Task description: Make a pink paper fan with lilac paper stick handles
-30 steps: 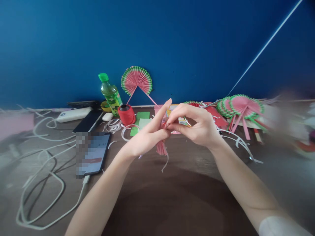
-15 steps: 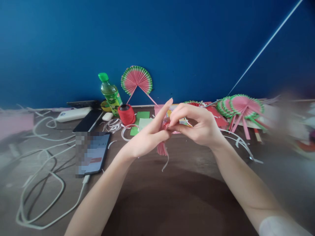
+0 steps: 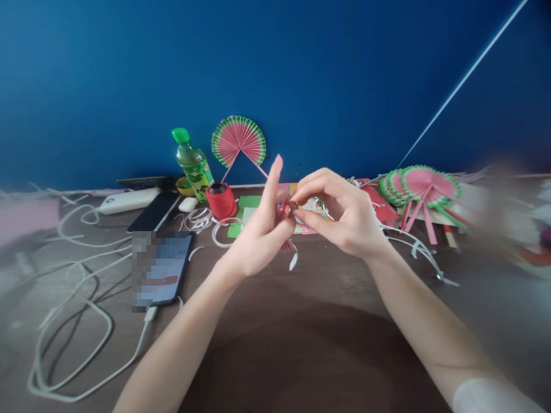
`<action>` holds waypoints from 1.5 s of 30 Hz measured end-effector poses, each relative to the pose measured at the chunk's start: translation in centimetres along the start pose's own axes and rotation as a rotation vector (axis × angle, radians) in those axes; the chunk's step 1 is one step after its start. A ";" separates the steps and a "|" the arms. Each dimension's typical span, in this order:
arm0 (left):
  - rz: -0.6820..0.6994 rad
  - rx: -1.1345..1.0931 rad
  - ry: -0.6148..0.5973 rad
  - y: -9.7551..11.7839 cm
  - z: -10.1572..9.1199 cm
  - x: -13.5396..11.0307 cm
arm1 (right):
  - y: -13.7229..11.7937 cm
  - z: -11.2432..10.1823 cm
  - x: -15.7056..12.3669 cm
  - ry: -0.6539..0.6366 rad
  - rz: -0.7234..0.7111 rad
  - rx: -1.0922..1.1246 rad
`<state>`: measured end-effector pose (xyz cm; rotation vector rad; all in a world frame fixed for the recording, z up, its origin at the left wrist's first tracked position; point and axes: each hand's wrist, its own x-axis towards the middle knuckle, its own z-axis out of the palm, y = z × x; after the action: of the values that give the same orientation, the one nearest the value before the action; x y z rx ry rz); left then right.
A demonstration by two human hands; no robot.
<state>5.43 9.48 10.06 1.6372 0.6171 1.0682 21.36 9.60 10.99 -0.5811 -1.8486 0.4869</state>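
My left hand [image 3: 260, 235] is closed around a small pleated pink paper piece [image 3: 287, 246], its index finger pointing up. Most of the paper is hidden by the palm; only a bit of folded edge shows below the hand. A white strip [image 3: 293, 262] hangs under it. My right hand [image 3: 342, 215] has its thumb and index finger pinched together at the upper end of the paper, where something reddish shows. What lies between those fingertips is too small to make out.
A red thread spool [image 3: 221, 201], a green bottle [image 3: 193, 166] and a phone [image 3: 166, 269] with a white cable [image 3: 107, 321] stand or lie at left. A watermelon-patterned paper fan [image 3: 239, 137] leans on the blue wall. More such fans [image 3: 430, 186] lie at right.
Both hands have shifted slightly left and turned. The left index finger now points more upright. Less of the pleated paper shows below the hand, and the white strip has swung up.
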 end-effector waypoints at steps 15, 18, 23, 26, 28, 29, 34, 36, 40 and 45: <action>0.450 0.611 0.216 -1.9 0.2 1.1 | -0.9 1.8 -0.5 0.178 0.080 -0.212; 0.451 0.633 0.218 -1.8 0.2 1.1 | -0.9 1.6 -0.5 0.167 0.079 -0.200; 0.430 0.678 0.215 -1.7 0.2 1.0 | -1.0 1.4 -0.4 0.128 0.071 -0.221; 0.418 0.695 0.232 -1.5 0.3 1.0 | -0.9 1.4 -0.4 0.134 0.037 -0.249; 0.412 0.702 0.229 -1.4 0.4 0.9 | -0.9 1.4 -0.4 0.141 0.014 -0.262; 0.407 0.704 0.227 -1.4 0.4 0.9 | -0.9 1.5 -0.4 0.143 0.008 -0.265; 0.352 0.708 0.227 -1.2 0.5 0.9 | -1.0 1.6 -0.4 0.152 0.026 -0.268; 0.366 0.662 0.222 -1.3 0.5 0.9 | -1.1 1.7 -0.5 0.164 0.048 -0.270; 0.374 0.569 0.230 -1.7 0.5 1.0 | -1.3 2.0 -0.6 0.198 0.084 -0.271; 0.391 0.562 0.226 -1.9 0.4 1.0 | -1.2 2.2 -0.6 0.239 0.131 -0.200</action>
<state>6.49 10.76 8.58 2.2026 0.8175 1.4680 19.23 8.15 10.51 -0.8615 -1.6472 0.3047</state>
